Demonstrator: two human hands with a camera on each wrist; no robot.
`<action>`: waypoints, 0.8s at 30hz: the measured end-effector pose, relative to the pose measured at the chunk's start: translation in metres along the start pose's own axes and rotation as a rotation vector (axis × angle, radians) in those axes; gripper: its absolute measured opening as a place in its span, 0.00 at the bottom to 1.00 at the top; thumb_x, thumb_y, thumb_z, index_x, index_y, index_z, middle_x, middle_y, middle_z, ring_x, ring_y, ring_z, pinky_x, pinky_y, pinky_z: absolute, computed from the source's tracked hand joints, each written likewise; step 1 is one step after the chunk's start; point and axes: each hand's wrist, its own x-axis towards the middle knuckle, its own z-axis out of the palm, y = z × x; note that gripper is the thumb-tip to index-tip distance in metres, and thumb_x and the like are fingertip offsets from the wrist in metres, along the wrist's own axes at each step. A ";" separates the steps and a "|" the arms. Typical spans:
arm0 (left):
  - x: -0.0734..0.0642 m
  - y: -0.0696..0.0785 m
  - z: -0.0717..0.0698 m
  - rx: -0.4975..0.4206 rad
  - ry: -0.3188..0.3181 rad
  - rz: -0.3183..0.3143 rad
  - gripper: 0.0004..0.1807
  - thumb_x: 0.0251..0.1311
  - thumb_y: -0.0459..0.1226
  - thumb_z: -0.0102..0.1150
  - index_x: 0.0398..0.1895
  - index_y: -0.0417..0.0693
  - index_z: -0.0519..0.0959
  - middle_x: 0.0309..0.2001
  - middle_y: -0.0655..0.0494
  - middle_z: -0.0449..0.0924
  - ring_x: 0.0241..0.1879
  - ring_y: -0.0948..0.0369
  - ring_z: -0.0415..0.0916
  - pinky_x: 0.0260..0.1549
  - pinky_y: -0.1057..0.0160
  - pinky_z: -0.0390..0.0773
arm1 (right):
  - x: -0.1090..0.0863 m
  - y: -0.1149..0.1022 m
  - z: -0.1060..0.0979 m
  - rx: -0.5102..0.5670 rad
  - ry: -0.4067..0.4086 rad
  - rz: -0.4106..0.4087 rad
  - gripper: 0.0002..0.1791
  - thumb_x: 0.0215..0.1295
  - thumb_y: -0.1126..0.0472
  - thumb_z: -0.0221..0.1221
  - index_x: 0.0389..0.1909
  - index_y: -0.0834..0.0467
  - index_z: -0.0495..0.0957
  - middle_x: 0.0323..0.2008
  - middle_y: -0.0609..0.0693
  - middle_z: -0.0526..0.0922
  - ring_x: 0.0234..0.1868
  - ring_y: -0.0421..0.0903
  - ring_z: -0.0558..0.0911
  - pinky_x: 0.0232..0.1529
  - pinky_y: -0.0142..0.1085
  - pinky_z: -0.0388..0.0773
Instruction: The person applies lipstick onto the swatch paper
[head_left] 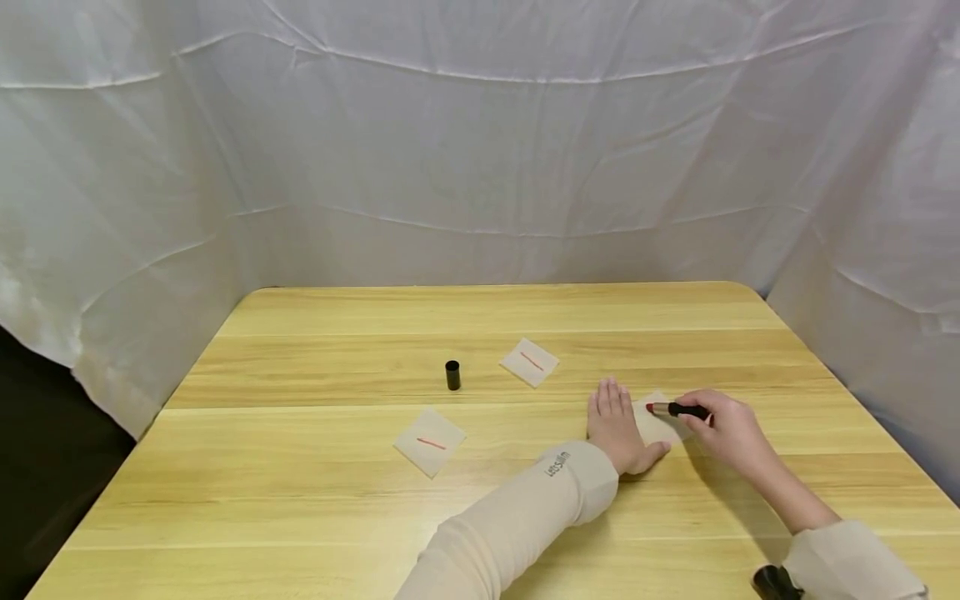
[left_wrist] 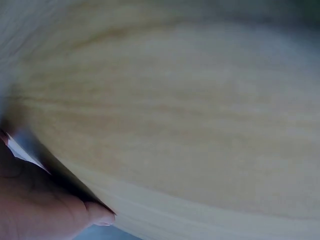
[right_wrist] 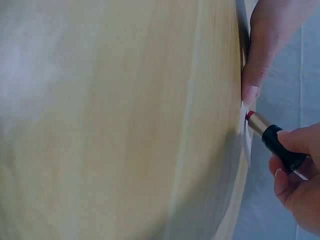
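My right hand (head_left: 731, 427) pinches a lipstick (head_left: 682, 409) with a black base and a gold collar. Its red tip meets a small pale square of paper (head_left: 654, 428) on the right side of the table. In the right wrist view, thumb and fingers grip the black base of the tilted lipstick (right_wrist: 272, 137). Flat on the left edge of that paper lies my left hand (head_left: 618, 429), fingers straight and thumb spread toward me, covering part of the sheet. In the left wrist view only part of the left hand (left_wrist: 45, 210) shows at the lower left.
A black lipstick cap (head_left: 453, 375) stands upright near the table's middle. Two more paper squares, one nearer (head_left: 430, 442) and one farther back (head_left: 529, 362), each bear a red line. White cloth (head_left: 480, 158) hangs around the wooden table (head_left: 300, 483).
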 end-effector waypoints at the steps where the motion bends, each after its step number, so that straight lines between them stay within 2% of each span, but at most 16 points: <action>1: 0.000 0.000 0.000 0.001 -0.002 0.000 0.49 0.52 0.75 0.22 0.73 0.61 0.38 0.75 0.63 0.35 0.73 0.66 0.33 0.70 0.68 0.43 | 0.001 0.000 -0.001 -0.001 -0.005 -0.006 0.08 0.48 0.76 0.64 0.32 0.66 0.80 0.29 0.59 0.82 0.22 0.30 0.67 0.18 0.27 0.66; 4: 0.000 0.000 0.000 0.003 -0.008 0.001 0.49 0.52 0.75 0.22 0.73 0.61 0.38 0.75 0.64 0.34 0.73 0.66 0.33 0.70 0.68 0.42 | 0.003 -0.003 -0.003 -0.013 -0.045 -0.013 0.08 0.49 0.76 0.63 0.32 0.66 0.80 0.29 0.58 0.83 0.23 0.34 0.70 0.19 0.28 0.67; 7: 0.001 0.000 0.000 -0.002 -0.015 0.001 0.50 0.51 0.76 0.22 0.73 0.61 0.38 0.75 0.64 0.34 0.73 0.66 0.32 0.70 0.69 0.41 | 0.008 -0.005 -0.006 -0.044 -0.102 -0.037 0.08 0.49 0.76 0.63 0.32 0.67 0.80 0.30 0.59 0.83 0.26 0.42 0.77 0.22 0.32 0.73; 12: 0.002 -0.002 0.001 -0.025 -0.016 0.008 0.51 0.52 0.75 0.23 0.74 0.59 0.38 0.75 0.62 0.33 0.74 0.65 0.32 0.70 0.68 0.41 | 0.017 -0.009 -0.006 -0.095 -0.149 -0.128 0.07 0.48 0.77 0.62 0.29 0.67 0.79 0.30 0.60 0.82 0.30 0.54 0.82 0.28 0.43 0.79; 17: 0.004 -0.002 0.003 -0.035 -0.009 0.004 0.50 0.52 0.75 0.23 0.74 0.60 0.38 0.75 0.63 0.33 0.74 0.66 0.33 0.70 0.68 0.41 | 0.023 -0.011 -0.005 -0.123 -0.149 -0.214 0.07 0.46 0.79 0.62 0.26 0.66 0.79 0.27 0.58 0.82 0.29 0.55 0.81 0.30 0.45 0.79; 24: -0.001 -0.001 0.000 0.011 0.004 -0.008 0.51 0.50 0.76 0.22 0.73 0.62 0.38 0.75 0.65 0.34 0.73 0.67 0.33 0.70 0.69 0.42 | 0.026 -0.013 -0.006 -0.130 -0.163 -0.234 0.08 0.45 0.78 0.63 0.26 0.65 0.80 0.26 0.56 0.82 0.29 0.54 0.81 0.30 0.44 0.80</action>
